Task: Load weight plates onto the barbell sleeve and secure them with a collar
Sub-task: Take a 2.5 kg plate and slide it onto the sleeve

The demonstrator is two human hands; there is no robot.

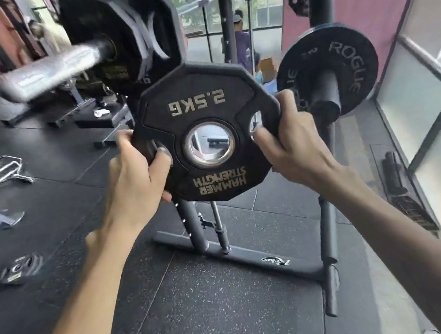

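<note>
Held upright at mid-view, just below and right of the barbell sleeve [56, 69]: 2.5 kg plate [205, 100], face toward the viewer, lettering upside down, bore axis running near to far. Clamped at its left edge by the left hand [135, 176] and at its right edge by the right hand [289, 139], fingers curled into the grip openings, hands apart across it. Sleeve blurred, long axis running from the loaded plates [124, 32] out toward the near left. Farther right, a Rogue plate [349, 41] on a storage peg [324, 94].
</note>
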